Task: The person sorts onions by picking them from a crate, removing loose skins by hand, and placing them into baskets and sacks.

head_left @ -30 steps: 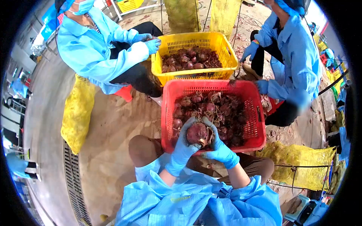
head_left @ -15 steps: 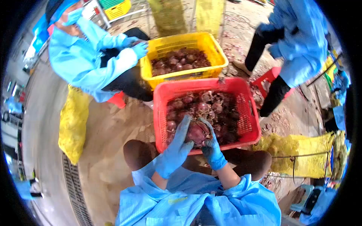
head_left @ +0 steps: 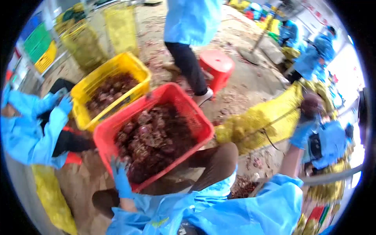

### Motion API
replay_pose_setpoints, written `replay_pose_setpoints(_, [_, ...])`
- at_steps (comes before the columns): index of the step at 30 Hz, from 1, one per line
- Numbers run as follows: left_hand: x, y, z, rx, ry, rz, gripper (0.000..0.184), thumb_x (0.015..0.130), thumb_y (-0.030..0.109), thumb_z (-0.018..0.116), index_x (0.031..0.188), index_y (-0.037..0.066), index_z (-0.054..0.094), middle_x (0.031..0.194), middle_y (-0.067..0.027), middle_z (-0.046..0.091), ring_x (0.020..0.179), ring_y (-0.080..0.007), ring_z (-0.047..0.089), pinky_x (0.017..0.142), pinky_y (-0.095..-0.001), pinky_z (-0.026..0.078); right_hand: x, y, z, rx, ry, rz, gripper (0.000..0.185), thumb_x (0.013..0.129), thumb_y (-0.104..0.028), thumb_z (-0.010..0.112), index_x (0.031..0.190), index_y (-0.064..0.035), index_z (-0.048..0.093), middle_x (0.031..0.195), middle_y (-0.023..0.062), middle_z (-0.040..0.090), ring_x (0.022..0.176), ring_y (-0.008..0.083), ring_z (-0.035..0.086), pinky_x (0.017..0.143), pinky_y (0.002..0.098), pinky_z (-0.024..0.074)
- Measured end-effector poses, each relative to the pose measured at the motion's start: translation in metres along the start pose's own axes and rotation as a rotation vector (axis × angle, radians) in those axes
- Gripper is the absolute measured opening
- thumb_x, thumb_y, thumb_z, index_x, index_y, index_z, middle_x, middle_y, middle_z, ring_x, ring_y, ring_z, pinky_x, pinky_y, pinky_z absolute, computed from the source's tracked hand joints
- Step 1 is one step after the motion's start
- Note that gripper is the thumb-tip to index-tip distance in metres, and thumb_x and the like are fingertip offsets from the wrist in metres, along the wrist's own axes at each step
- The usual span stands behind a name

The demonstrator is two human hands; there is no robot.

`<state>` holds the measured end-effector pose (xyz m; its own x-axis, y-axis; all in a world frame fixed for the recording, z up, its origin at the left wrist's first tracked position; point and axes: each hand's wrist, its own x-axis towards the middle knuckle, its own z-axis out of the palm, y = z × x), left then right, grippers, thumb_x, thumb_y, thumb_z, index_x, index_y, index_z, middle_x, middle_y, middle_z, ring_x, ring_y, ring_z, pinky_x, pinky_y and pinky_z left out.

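Purple onion (head_left: 312, 103) in the right hand (head_left: 300, 135), fingers wrapped round so as not to drop it. Left hand (head_left: 123, 181) at the side of the red bin (head_left: 206, 130), maybe open, too blurry to tell. Close by the knees (head_left: 227, 156), for easy reach.

Held onion (head_left: 312, 104) dark maroon, onion pile (head_left: 147, 135) purple-red with tan flecks. Front crate (head_left: 185, 105) red, rear crate (head_left: 133, 64) yellow, stool (head_left: 219, 62) plain red, smock (head_left: 243, 207) light blue, trousers (head_left: 217, 164) brown
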<state>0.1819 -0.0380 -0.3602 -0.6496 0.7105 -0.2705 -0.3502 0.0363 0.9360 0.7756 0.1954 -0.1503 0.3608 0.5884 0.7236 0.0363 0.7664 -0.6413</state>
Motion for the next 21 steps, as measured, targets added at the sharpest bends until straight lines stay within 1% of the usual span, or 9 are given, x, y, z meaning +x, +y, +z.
replay_pose_setpoints(2, [0.011, -0.017, -0.014, 0.137, 0.094, -0.059, 0.056, 0.087, 0.020, 0.051, 0.138, 0.012, 0.029, 0.131, -0.0073, 0.040, 0.110, -0.0175, 0.049, 0.089, -0.0316, 0.041, 0.073, 0.026, -0.091, -0.294, 0.373, 0.049, 0.039, 0.085, -0.030, 0.052, 0.115, -0.0055, 0.055, 0.110, 0.0077, 0.057, 0.098, 0.0164, 0.054, 0.087, 0.0304, 0.0420])
replay_pose_setpoints(5, [0.023, -0.038, -0.023, 0.027, 0.188, -0.107, 0.052, 0.087, 0.018, 0.053, 0.136, 0.013, 0.033, 0.122, -0.0079, 0.048, 0.100, -0.0169, 0.054, 0.079, -0.0304, 0.046, 0.124, 0.079, -0.211, -1.198, 0.281, 0.102, 0.043, 0.087, -0.031, 0.052, 0.119, -0.0022, 0.051, 0.112, 0.0082, 0.057, 0.094, 0.0166, 0.054, 0.085, 0.0269, 0.0424])
replay_pose_setpoints(10, [0.034, -0.073, -0.034, 0.144, 0.262, -0.076, 0.056, 0.086, 0.018, 0.055, 0.135, 0.005, 0.032, 0.126, -0.0138, 0.046, 0.113, -0.0219, 0.046, 0.096, -0.0306, 0.036, 0.095, 0.087, -0.130, -1.017, -0.271, 0.125, 0.035, 0.092, -0.022, 0.044, 0.118, 0.0004, 0.054, 0.118, 0.0096, 0.056, 0.107, 0.0174, 0.050, 0.094, 0.0302, 0.0379])
replay_pose_setpoints(12, [0.046, -0.094, -0.044, 0.225, 0.243, -0.118, 0.057, 0.084, 0.017, 0.055, 0.133, -0.001, 0.033, 0.126, -0.0152, 0.046, 0.113, -0.0212, 0.046, 0.096, -0.0307, 0.036, 0.063, 0.099, -0.058, -0.904, -0.191, -0.039, 0.034, 0.092, -0.015, 0.045, 0.120, 0.0023, 0.051, 0.123, 0.0111, 0.053, 0.111, 0.0200, 0.049, 0.097, 0.0315, 0.0361])
replay_pose_setpoints(14, [0.043, -0.098, -0.040, 0.220, 0.242, -0.190, 0.055, 0.083, 0.020, 0.056, 0.130, -0.003, 0.036, 0.123, -0.0158, 0.049, 0.112, -0.0206, 0.047, 0.094, -0.0306, 0.038, -0.011, 0.080, 0.059, -0.669, -0.390, -0.176, 0.034, 0.090, -0.009, 0.047, 0.122, 0.0013, 0.049, 0.121, 0.0110, 0.054, 0.110, 0.0206, 0.049, 0.096, 0.0326, 0.0364])
replay_pose_setpoints(15, [0.046, -0.110, -0.047, 0.277, 0.208, -0.233, 0.054, 0.084, 0.022, 0.057, 0.131, 0.006, 0.037, 0.116, -0.0086, 0.051, 0.100, -0.0166, 0.049, 0.080, -0.0305, 0.042, -0.046, 0.091, 0.089, -0.665, -0.331, 0.044, 0.033, 0.091, -0.009, 0.045, 0.122, -0.0001, 0.051, 0.122, 0.0109, 0.054, 0.113, 0.0190, 0.048, 0.098, 0.0311, 0.0348])
replay_pose_setpoints(16, [0.053, -0.119, -0.052, 0.334, 0.174, -0.283, 0.054, 0.084, 0.024, 0.057, 0.133, 0.015, 0.037, 0.109, -0.0013, 0.053, 0.089, -0.0126, 0.051, 0.066, -0.0303, 0.046, -0.084, 0.072, 0.139, -0.739, -0.468, 0.007, 0.030, 0.087, -0.005, 0.047, 0.116, 0.0000, 0.054, 0.118, 0.0112, 0.055, 0.110, 0.0210, 0.050, 0.097, 0.0326, 0.0357])
replay_pose_setpoints(18, [0.063, -0.139, -0.053, 0.470, 0.191, -0.289, 0.056, 0.084, 0.025, 0.056, 0.135, 0.013, 0.035, 0.113, -0.0035, 0.053, 0.090, -0.0151, 0.052, 0.067, -0.0316, 0.046, -0.152, 0.090, 0.191, -0.713, -0.726, 0.123, 0.041, 0.071, 0.000, 0.054, 0.112, -0.0037, 0.056, 0.108, 0.0114, 0.060, 0.104, 0.0254, 0.053, 0.092, 0.0358, 0.0396])
replay_pose_setpoints(21, [0.041, -0.103, -0.031, 0.585, 0.104, -0.188, 0.058, 0.086, 0.025, 0.052, 0.134, 0.001, 0.032, 0.131, -0.0135, 0.045, 0.113, -0.0245, 0.048, 0.082, -0.0303, 0.044, -0.266, 0.119, 0.237, -0.493, -1.294, 0.310, 0.035, 0.072, -0.016, 0.062, 0.105, -0.0063, 0.059, 0.103, 0.0171, 0.060, 0.098, 0.0312, 0.056, 0.085, 0.0379, 0.0446])
